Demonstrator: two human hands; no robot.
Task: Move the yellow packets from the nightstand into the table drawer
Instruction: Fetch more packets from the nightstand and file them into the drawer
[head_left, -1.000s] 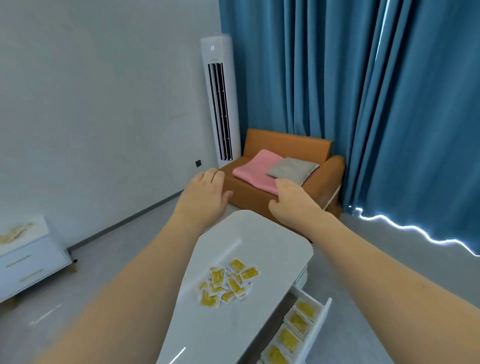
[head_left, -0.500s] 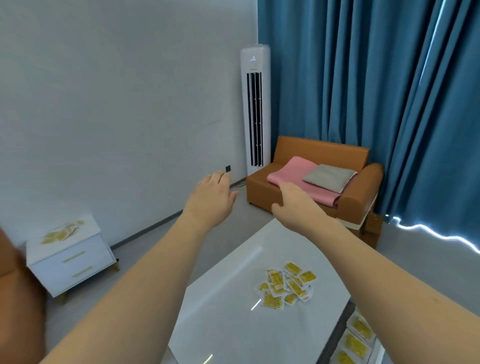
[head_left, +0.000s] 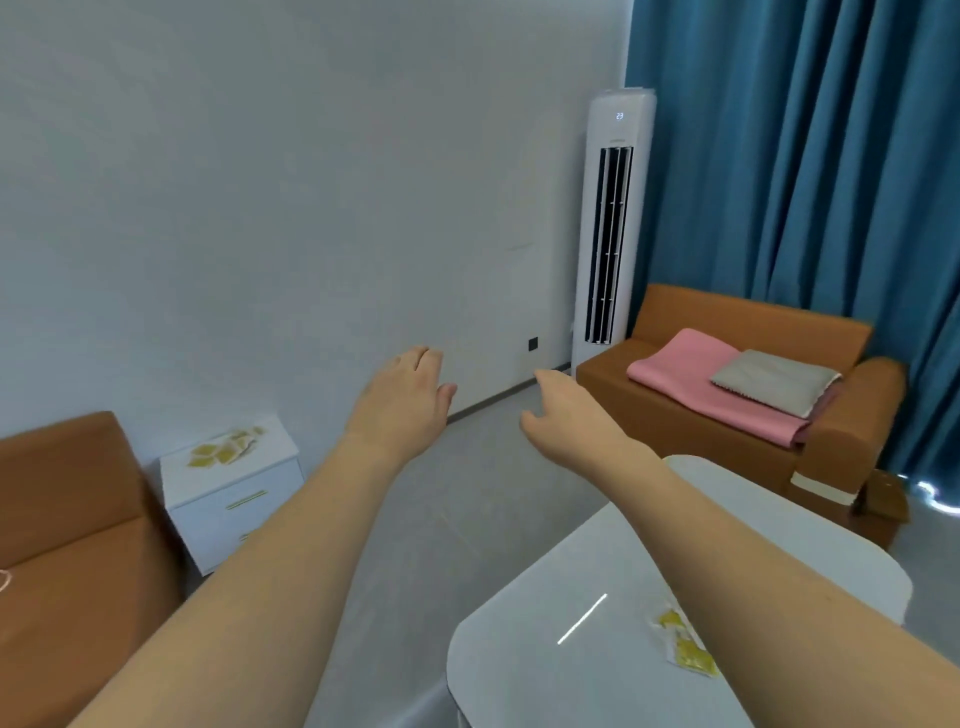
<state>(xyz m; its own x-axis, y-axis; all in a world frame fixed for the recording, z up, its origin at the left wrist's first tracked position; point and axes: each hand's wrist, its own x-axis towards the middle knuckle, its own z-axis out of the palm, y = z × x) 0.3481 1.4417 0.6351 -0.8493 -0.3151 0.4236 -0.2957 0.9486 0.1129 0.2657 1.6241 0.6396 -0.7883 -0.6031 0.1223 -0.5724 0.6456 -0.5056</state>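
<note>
Yellow packets (head_left: 224, 451) lie in a loose heap on top of the white nightstand (head_left: 228, 493) at about nine o'clock, against the wall. Both hands reach forward in the air, empty, well apart from the heap: the left hand (head_left: 402, 402) with relaxed fingers, the right hand (head_left: 569, 415) likewise loose. A few more packets (head_left: 685, 644) show on the white table (head_left: 597, 623) at four o'clock, partly hidden by the right forearm.

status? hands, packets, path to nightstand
Left hand and right hand open, empty, out front. Yellow packets piled on nightstand, untouched. Bare floor between; nothing in the way.
</note>
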